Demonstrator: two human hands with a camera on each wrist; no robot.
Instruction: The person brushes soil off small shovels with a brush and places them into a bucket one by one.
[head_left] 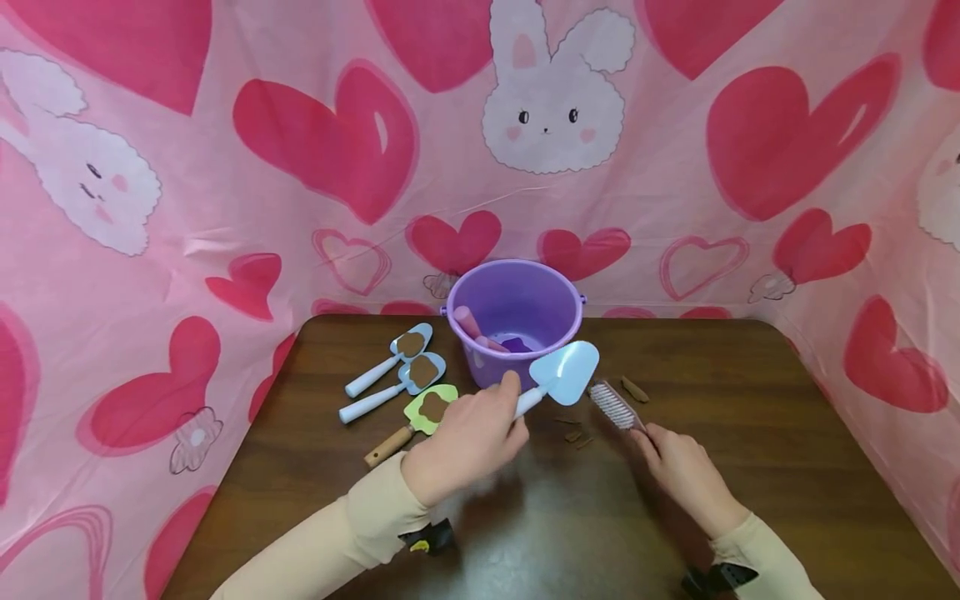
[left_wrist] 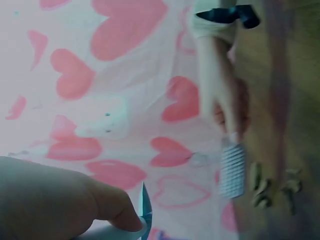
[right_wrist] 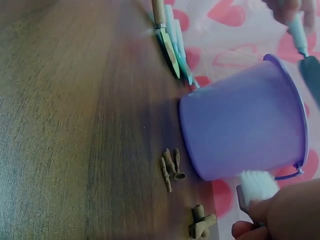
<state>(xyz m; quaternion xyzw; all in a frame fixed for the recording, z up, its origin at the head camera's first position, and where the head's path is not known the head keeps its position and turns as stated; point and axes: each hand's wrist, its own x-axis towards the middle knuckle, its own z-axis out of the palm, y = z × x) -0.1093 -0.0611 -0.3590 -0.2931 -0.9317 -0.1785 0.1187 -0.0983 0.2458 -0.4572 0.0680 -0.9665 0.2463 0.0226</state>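
My left hand [head_left: 468, 437] grips the white handle of a light blue toy trowel [head_left: 566, 372], its blade raised in front of the purple bucket [head_left: 489, 365]. The blade's upper face looks clean in the head view. In my right hand [head_left: 686, 475] is a small brush [head_left: 613, 406] with pale bristles, held by its handle just right of the trowel. The bristles [right_wrist: 259, 185] face upward near the bucket's side in the right wrist view. Brush and trowel are apart. Only the thumb side of my left hand [left_wrist: 55, 200] shows in the left wrist view.
Two light blue trowels [head_left: 367, 403] and a green one [head_left: 390, 447] with a wooden handle lie left of the bucket, brown patches on their blades. Brown fragments [head_left: 573, 436] lie on the dark wooden table [head_left: 750, 400]. Pink-handled items [head_left: 467, 322] sit inside the bucket.
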